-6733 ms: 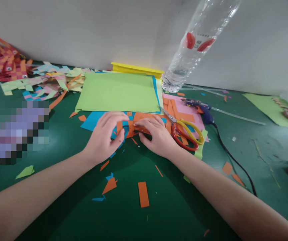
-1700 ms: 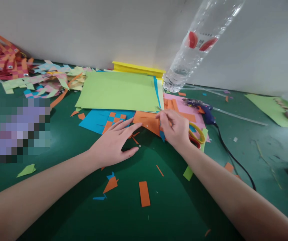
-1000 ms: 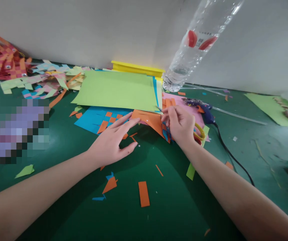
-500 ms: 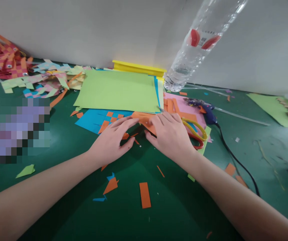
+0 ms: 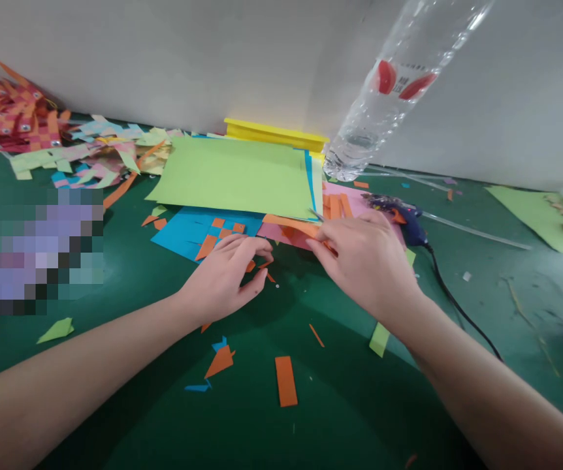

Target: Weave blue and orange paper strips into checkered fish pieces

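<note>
A blue paper sheet (image 5: 186,230) with orange strips woven through it lies on the green mat in front of a light green sheet (image 5: 235,177). My left hand (image 5: 225,277) rests on the near edge of the weave, fingers curled down onto it. My right hand (image 5: 364,264) is pinched on an orange paper strip (image 5: 291,223) that runs left across the pink paper. The scissors are hidden behind my right hand.
A clear plastic bottle (image 5: 389,85) leans at the back right. A blue glue gun (image 5: 402,212) with a black cord lies right of my hand. Woven paper pieces (image 5: 31,130) pile up at the back left. Orange offcuts (image 5: 285,380) dot the near mat.
My right hand has lifted off the orange piece and now pinches a long orange strip, covering the scissors. My left hand's fingers have curled in on the weave.
</note>
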Demonstrator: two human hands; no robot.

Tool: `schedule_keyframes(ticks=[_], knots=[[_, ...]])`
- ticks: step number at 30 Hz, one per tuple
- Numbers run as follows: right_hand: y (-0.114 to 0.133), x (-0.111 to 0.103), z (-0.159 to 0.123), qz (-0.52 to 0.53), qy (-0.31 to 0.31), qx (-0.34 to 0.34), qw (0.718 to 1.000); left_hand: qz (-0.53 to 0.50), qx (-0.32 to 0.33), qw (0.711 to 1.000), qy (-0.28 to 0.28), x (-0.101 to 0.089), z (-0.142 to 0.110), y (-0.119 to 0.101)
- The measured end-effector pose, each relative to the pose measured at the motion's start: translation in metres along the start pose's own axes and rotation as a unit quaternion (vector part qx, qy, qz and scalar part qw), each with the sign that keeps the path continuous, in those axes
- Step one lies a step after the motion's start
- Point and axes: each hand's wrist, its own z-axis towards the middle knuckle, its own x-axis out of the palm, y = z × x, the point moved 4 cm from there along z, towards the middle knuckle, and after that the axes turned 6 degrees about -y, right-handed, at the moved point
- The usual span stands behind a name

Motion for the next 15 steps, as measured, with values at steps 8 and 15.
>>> schedule_keyframes(ticks=[8,15], knots=[[-0.005,-0.012,0.004,0.091,-0.076,0.045,0.992,0.014,0.023,0.999,0.037,0.007,-0.001,0.003],[-0.011,-0.022,0.005,0.196,-0.124,0.165,0.959,0.008,0.018,0.999,0.027,0.008,0.000,0.005]])
